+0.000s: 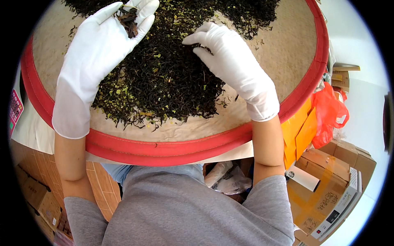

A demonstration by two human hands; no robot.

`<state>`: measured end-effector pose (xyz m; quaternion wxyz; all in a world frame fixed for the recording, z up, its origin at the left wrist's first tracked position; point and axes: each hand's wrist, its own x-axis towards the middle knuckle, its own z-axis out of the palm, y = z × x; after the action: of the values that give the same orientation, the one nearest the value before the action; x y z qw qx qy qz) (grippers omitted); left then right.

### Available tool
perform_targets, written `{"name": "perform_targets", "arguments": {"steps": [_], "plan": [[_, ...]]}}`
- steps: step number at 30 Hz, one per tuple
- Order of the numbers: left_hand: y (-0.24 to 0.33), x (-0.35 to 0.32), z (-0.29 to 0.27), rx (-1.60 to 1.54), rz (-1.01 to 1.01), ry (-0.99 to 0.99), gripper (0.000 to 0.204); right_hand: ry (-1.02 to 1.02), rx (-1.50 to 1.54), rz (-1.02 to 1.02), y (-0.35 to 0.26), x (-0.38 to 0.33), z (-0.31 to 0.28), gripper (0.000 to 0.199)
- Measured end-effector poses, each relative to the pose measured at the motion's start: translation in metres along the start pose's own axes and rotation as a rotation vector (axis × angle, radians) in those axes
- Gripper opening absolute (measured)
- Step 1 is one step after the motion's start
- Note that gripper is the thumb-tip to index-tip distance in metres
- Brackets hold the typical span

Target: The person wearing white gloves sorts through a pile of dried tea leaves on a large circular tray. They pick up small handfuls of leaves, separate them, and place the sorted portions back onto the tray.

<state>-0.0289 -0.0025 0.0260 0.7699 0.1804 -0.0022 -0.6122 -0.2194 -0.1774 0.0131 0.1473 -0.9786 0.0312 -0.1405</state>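
A heap of dark, twisted dried tea leaves [164, 88] mixed with yellow-green bits lies on a round, cloth-lined tray [262, 86] with a red padded rim. My left hand [96, 47], in a white glove, is palm up over the heap's far left. Its half-curled fingers cradle a small clump of brown, coarse leaves [129, 23]. My right hand [230, 57], gloved in white too, reaches down to the right side of the heap. Its fingers are bent, with a small gap between thumb and forefinger; I make out nothing gripped there.
More tea leaves [250, 16] lie at the tray's far side. To the right are orange sheets [303, 131], a red plastic bag [330, 115], cardboard boxes [316, 164] and a white device [338, 209]. Boxes [41, 201] stand on the floor at lower left.
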Motion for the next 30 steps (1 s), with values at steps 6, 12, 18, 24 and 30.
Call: {"name": "perform_targets", "arguments": {"steps": [6, 12, 18, 24, 30], "plan": [[-0.005, -0.005, 0.009, 0.004, 0.058, 0.083, 0.039, -0.054, -0.093, -0.024, 0.0, 0.008, 0.013, 0.007], [-0.006, -0.007, 0.013, -0.015, 0.053, 0.032, 0.035, 0.008, 0.142, 0.19, -0.009, 0.005, 0.001, 0.009], [0.018, 0.008, -0.029, -0.003, -0.097, -0.332, 0.046, -0.104, 0.407, 0.417, -0.018, 0.009, -0.022, 0.019], [0.017, 0.007, -0.029, 0.001, -0.086, -0.309, 0.045, -0.144, 0.873, 0.464, -0.018, 0.007, -0.024, 0.025], [-0.001, 0.01, -0.022, 0.063, -0.103, -0.223, 0.044, -0.135, 1.014, 0.515, -0.023, 0.008, -0.029, 0.027]]}}
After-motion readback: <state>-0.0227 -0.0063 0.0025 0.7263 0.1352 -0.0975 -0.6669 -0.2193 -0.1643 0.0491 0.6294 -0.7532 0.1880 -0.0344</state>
